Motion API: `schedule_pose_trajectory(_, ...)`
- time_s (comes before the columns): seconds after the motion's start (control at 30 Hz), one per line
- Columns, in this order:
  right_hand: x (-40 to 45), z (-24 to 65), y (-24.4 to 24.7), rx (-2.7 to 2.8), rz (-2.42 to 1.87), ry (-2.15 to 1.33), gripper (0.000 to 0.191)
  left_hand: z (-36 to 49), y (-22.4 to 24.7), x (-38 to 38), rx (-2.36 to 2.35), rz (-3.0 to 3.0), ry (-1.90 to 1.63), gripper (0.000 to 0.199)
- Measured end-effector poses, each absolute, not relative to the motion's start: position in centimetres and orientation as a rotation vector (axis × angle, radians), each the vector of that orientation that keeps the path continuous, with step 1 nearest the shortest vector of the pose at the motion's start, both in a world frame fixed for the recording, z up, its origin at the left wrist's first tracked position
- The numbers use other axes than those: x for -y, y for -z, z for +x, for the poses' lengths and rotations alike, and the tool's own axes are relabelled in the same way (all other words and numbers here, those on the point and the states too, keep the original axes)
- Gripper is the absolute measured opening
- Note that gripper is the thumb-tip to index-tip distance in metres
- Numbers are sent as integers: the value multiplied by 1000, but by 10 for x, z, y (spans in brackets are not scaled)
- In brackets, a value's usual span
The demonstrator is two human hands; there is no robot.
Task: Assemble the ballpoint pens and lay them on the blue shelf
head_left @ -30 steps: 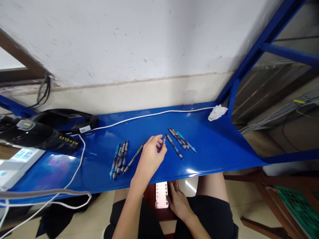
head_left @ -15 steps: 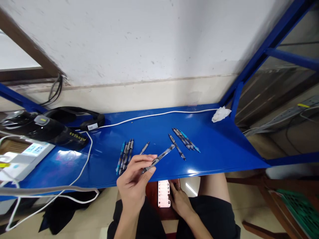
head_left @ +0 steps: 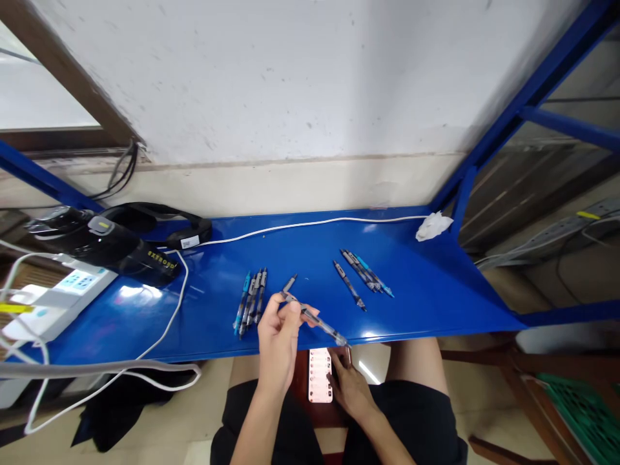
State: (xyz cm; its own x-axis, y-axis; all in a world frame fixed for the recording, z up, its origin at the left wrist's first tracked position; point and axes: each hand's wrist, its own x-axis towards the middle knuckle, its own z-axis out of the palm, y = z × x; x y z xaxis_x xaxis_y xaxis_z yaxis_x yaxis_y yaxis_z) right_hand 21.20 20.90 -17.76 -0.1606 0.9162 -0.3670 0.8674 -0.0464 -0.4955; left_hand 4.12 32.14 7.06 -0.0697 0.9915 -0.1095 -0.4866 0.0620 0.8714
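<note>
My left hand [head_left: 279, 342] is closed around a grey and clear click pen [head_left: 325, 327], held above the front edge of the blue shelf. The pen's tip end slants down to the right. Below the shelf, my right hand [head_left: 352, 387] reaches forward with thumb and fingers apart, touching the right side of a lit phone [head_left: 320, 376]. Behind my left hand lies a single pen [head_left: 290, 282], partly hidden. A row of several pens [head_left: 252, 300], one turquoise, lies to the left. To the right, one pen [head_left: 349, 285] lies beside another group of several pens [head_left: 367, 271].
On the left are a black bottle [head_left: 130, 255], black headphones [head_left: 194, 232] and a white power strip [head_left: 72, 297]. A white cable [head_left: 290, 226] runs along the back to crumpled tissue [head_left: 433, 226]. Blue metal posts [head_left: 465, 194] stand at the right.
My left hand has moved right and turned, so the pen that pointed up to the right now slopes down to the right. My right hand stays by the phone. The view has shifted slightly.
</note>
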Motion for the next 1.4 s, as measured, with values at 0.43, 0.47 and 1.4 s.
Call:
schedule_pose_trajectory(0.43,-212,212,176,2144,-2020,-1008,62,50,-57,-331,-805,430,-1345,30)
schedule_pose_trajectory(0.47,-212,212,177,2142,-2019,-1010,62,50,-56,-332,-799,428,-1352,29)
schedule_pose_trajectory(1.4,-223,185,169,2418,-1817,-904,54,51,-54,-336,-768,423,-1332,28)
